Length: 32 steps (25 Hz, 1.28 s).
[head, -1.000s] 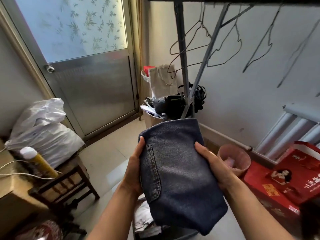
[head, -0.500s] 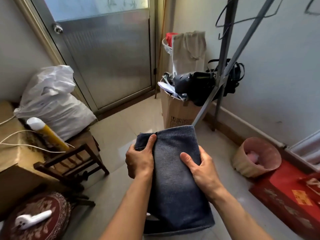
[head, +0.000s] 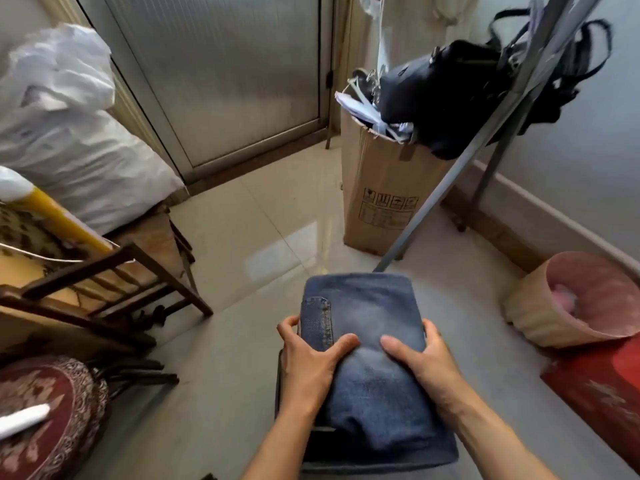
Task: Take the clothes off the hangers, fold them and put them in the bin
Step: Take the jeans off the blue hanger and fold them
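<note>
Folded blue denim jeans (head: 367, 317), with a back pocket showing at the left, fill the lower middle of the head view. My left hand (head: 308, 365) grips their left edge, thumb on top. My right hand (head: 420, 362) grips the right edge the same way. Beneath the jeans a dark bin (head: 278, 386) shows only as a thin edge at the left and below; the rest is hidden by the denim. I cannot tell whether the jeans rest on it. The metal legs of the clothes rack (head: 450, 178) slant up at the right; no hangers are in view.
A tall cardboard box (head: 381, 188) with a black bag (head: 446, 88) on top stands ahead, by the metal door. A wooden chair (head: 114, 275) and white sacks (head: 69, 133) crowd the left. A pink basket (head: 571, 303) and a red box (head: 602, 389) lie at the right.
The view has tilted down from the rack and hangers to the floor. Both hands have lowered the folded jeans and shifted from their sides to thumbs-on-top grips near the bin.
</note>
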### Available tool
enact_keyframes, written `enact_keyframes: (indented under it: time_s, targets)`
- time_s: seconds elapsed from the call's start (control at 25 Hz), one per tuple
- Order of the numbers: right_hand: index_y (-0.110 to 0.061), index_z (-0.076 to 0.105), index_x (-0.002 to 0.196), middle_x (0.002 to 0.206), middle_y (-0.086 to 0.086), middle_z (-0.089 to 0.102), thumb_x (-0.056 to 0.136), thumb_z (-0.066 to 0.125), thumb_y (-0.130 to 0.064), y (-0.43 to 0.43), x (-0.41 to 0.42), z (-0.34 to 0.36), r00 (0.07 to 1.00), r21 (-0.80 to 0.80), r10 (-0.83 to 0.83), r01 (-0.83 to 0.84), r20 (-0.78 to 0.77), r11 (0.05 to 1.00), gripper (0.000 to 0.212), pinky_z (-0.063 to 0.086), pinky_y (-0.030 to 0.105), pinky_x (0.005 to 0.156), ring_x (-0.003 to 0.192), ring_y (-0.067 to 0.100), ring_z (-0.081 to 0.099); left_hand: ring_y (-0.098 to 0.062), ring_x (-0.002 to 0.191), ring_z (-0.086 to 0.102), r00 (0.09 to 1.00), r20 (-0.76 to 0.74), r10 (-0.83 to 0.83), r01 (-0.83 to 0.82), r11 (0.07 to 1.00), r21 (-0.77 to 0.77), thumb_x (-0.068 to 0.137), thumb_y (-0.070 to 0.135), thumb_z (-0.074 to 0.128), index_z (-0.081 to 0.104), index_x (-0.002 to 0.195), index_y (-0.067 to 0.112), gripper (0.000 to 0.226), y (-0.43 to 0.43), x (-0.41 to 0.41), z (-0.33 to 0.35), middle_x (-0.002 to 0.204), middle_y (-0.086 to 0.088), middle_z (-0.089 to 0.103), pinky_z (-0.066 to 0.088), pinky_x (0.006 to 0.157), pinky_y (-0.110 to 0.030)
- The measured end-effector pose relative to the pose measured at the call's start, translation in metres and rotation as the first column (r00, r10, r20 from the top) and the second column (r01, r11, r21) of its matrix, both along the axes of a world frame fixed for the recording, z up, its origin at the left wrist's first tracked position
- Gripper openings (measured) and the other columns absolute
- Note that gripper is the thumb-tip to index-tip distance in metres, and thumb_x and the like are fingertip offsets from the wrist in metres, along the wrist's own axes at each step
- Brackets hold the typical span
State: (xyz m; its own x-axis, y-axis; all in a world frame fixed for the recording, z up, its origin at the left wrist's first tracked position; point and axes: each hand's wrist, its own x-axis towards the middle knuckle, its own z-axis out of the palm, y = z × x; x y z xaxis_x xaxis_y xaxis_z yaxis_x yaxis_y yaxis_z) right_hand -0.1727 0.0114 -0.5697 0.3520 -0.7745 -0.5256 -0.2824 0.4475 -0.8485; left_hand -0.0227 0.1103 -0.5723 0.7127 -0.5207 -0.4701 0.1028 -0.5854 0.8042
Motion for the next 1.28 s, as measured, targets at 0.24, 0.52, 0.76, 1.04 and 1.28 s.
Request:
enact_keyframes:
  time_s: [0.24, 0.52, 0.76, 1.04, 1.28]
  targets:
    - [-0.009, 0.048, 0.124, 0.105, 0.010, 0.067, 0.065, 0.076, -0.011, 0.013, -0.029, -0.134, 0.982, 0.177, 0.024, 0.009, -0.185, 0.984, 0.065, 0.050, 0.028, 0.069, 0.092, 0.020, 0.066, -0.015, 0.093, 0.059, 0.985, -0.146, -0.089, 0.109, 0.985, 0.132, 0.074, 0.029, 0.081, 0.031, 0.113, 0.021, 0.064, 0.018, -0.024, -0.140, 0.112, -0.002, 0.057, 0.039, 0.069, -0.015]
    - [-0.004, 0.054, 0.104, 0.094, 0.019, 0.065, 0.052, 0.058, -0.009, 0.026, -0.047, -0.257, 0.925, 0.403, 0.059, 0.106, -0.375, 0.909, 0.053, 0.049, 0.033, 0.064, 0.080, 0.029, 0.062, -0.014, 0.083, 0.054, 0.924, -0.335, -0.185, 0.285, 0.917, 0.280, 0.075, 0.011, 0.071, 0.041, 0.091, 0.031, 0.039, 0.051, -0.049, -0.271, 0.113, -0.010, 0.057, 0.038, 0.060, -0.013]
    - [-0.003, 0.057, 0.105, 0.093, 0.019, 0.067, 0.074, 0.055, 0.010, -0.004, -0.053, -0.328, 0.904, 0.278, -0.013, 0.145, -0.428, 0.950, 0.034, 0.051, 0.040, 0.071, 0.083, 0.031, 0.064, -0.018, 0.099, 0.054, 0.931, -0.291, -0.219, 0.283, 0.938, 0.200, 0.072, 0.005, 0.066, 0.043, 0.095, 0.037, 0.046, 0.017, -0.055, -0.326, 0.115, -0.006, 0.053, 0.047, 0.092, -0.033]
    - [-0.021, 0.048, 0.105, 0.092, -0.003, 0.058, 0.084, 0.052, 0.007, -0.024, -0.035, -0.378, 0.882, 0.189, 0.143, -0.062, -0.449, 0.980, 0.035, 0.044, 0.016, 0.061, 0.080, 0.006, 0.055, -0.022, 0.117, 0.043, 0.932, -0.189, -0.308, 0.355, 0.879, 0.318, 0.082, 0.015, 0.070, 0.048, 0.122, 0.035, 0.050, -0.002, -0.053, -0.384, 0.117, -0.001, 0.032, 0.034, 0.109, -0.029]
    - [-0.015, 0.030, 0.145, 0.132, 0.009, 0.053, 0.087, 0.060, -0.009, -0.018, -0.040, -0.368, 0.776, 0.159, 0.164, -0.084, -0.608, 0.984, 0.066, 0.044, 0.038, 0.102, 0.120, 0.025, 0.053, -0.024, 0.124, 0.036, 0.931, -0.163, -0.327, 0.365, 0.842, 0.396, 0.084, 0.022, 0.070, 0.050, 0.128, 0.035, 0.050, -0.005, -0.051, -0.366, 0.118, 0.000, 0.029, 0.030, 0.109, -0.029]
